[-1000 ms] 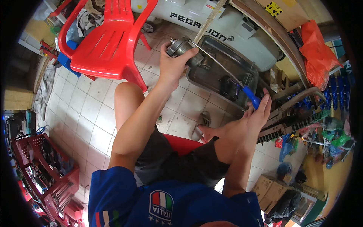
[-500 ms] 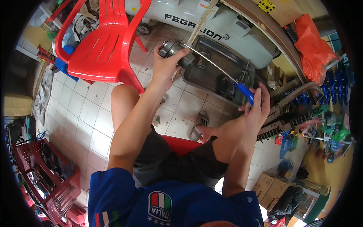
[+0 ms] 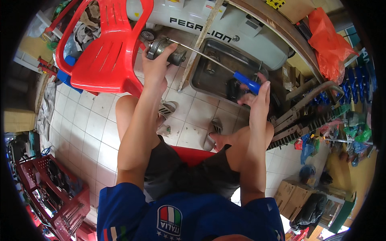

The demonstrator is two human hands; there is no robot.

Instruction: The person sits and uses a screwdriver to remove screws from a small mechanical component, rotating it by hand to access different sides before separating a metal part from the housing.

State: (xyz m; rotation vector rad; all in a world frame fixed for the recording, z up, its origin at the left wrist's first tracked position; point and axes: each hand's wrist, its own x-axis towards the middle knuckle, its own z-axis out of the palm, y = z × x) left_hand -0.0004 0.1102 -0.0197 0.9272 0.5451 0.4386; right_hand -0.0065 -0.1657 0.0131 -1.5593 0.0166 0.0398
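Observation:
My left hand (image 3: pixel 156 68) grips a grey, greasy cylindrical metal part (image 3: pixel 172 55), which looks like a small motor housing, above the floor beside the red chair. In my right hand (image 3: pixel 257 98) is a long screwdriver (image 3: pixel 247 82), held by its blue handle with the fingers loosely around it. Its thin shaft slants up and left, and the tip is at the upper rim of the metal part; whether it touches cannot be made out. Below lies a dark metal tray (image 3: pixel 197 83) holding a small metal cylinder (image 3: pixel 211 64) and a black part (image 3: pixel 233 88).
A red plastic chair (image 3: pixel 96 66) stands at the left. Behind the tray lies a large pale tank (image 3: pixel 257 46), with a worn upright bar (image 3: pixel 200 44) in front. Long metal tools (image 3: pixel 297 120) lean at my right, near an orange plastic bag (image 3: pixel 329 44). Cardboard boxes (image 3: pixel 295 199) sit lower right.
Both hands have moved left, carrying the metal part toward the chair and the screwdriver with it. The right hand's fingers have shifted on the handle. More of my left sandal shows.

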